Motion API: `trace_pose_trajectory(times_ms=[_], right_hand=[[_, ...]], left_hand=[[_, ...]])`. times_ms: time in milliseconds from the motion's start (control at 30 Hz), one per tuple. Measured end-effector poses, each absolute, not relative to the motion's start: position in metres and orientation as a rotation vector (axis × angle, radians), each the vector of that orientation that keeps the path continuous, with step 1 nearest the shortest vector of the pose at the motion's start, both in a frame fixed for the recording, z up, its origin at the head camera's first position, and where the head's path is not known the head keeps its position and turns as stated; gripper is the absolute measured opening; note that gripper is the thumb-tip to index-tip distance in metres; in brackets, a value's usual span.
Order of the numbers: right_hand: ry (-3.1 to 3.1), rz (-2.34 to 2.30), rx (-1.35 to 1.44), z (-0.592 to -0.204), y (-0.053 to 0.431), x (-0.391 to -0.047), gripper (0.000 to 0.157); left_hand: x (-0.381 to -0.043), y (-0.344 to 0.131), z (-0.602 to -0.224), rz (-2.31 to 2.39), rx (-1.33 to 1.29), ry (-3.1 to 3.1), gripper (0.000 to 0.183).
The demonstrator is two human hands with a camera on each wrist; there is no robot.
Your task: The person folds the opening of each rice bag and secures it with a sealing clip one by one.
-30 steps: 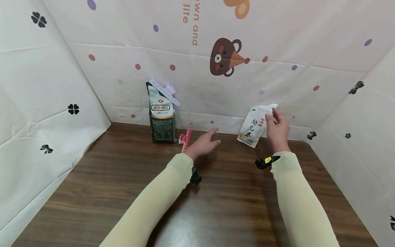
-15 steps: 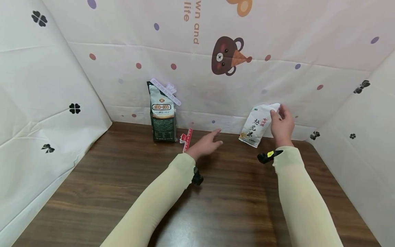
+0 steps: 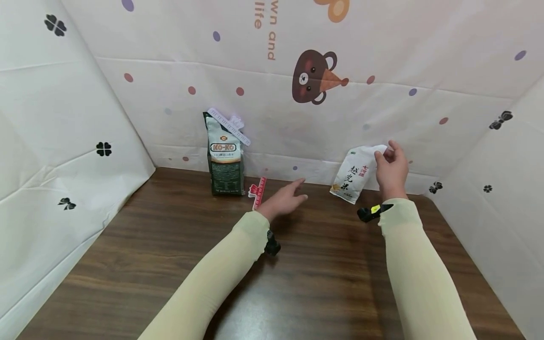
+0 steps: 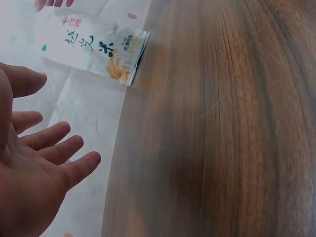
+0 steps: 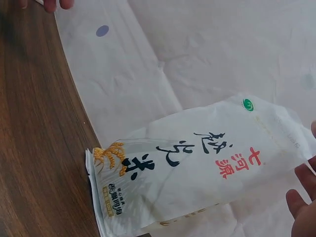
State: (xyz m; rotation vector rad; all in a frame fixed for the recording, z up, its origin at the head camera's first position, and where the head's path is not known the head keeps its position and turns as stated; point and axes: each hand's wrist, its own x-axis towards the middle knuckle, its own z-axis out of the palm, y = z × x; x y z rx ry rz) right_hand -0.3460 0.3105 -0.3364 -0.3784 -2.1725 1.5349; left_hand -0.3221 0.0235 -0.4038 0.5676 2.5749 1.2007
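Observation:
My left hand (image 3: 282, 200) hovers over the table near the back wall, fingers spread and relaxed, holding nothing. In the left wrist view its palm and thumb show, with the white rice bag (image 4: 94, 44) beyond them. That white bag (image 3: 353, 174), printed with black and red characters, stands tilted against the back cloth. My right hand (image 3: 392, 172) grips its top right corner, thumb in front and fingers behind. The right wrist view shows the front of the rice bag (image 5: 187, 163), with fingertips (image 5: 296, 202) right at its top edge.
A dark green and white KO-KO rice bag (image 3: 227, 174) stands at the back left, with a pale lilac sealing clip (image 3: 229, 126) slanted across its top. A red sealing clip (image 3: 258, 193) lies beside it, close to my left wrist. Patterned white cloth walls (image 3: 178, 123) enclose the brown wooden table (image 3: 170, 250).
My right hand has shifted slightly right and away from the front of the white rice bag, whose top corner leans a little further right. My left hand stays in place.

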Motion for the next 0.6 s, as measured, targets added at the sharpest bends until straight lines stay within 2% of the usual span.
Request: trace_pose_trajectory(times_ms=[400, 600], right_hand=[[-2.264, 1.431, -0.249, -0.337, 0.306, -0.324, 0.044], [-2.341, 1.392, -0.235, -0.338, 0.305, -0.31, 0.048]], left_hand=[[-0.319, 0.038, -0.4, 1.209, 0.634, 2.558, 0.064], [-0.319, 0.048, -0.388, 1.26, 0.725, 2.516, 0.065]])
